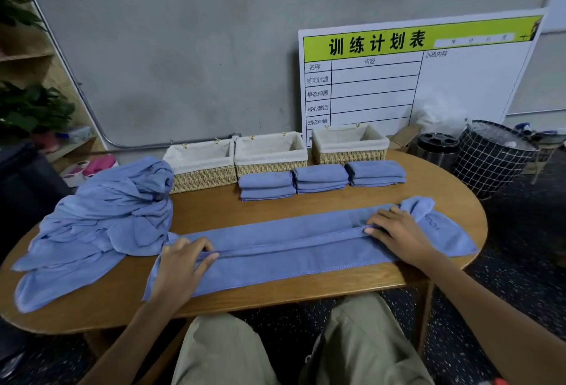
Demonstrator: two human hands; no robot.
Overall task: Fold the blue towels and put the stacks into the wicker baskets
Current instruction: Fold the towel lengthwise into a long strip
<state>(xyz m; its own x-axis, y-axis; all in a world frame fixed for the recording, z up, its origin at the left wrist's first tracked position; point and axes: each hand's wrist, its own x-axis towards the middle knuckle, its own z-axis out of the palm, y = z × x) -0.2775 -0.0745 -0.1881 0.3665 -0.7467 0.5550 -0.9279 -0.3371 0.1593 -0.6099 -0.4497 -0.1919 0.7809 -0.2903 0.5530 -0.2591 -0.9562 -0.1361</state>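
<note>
A long blue towel (284, 249) lies across the wooden table (306, 207), folded lengthwise so its two hemmed edges meet along the middle. My left hand (180, 265) presses flat on its left part, fingertips at the seam. My right hand (395, 228) presses flat on its right part, fingertips at the same seam. Beyond the right hand, the towel's end is bunched and unfolded. Three stacks of folded blue towels (321, 179) sit in a row behind it. Three lined wicker baskets (269, 167) stand behind the stacks, with nothing showing inside.
A heap of unfolded blue towels (101, 219) covers the table's left end. A white schedule board (413, 78) leans on the wall behind the baskets. A steel canister (436, 148) and a black grid hamper (490, 157) stand at the right.
</note>
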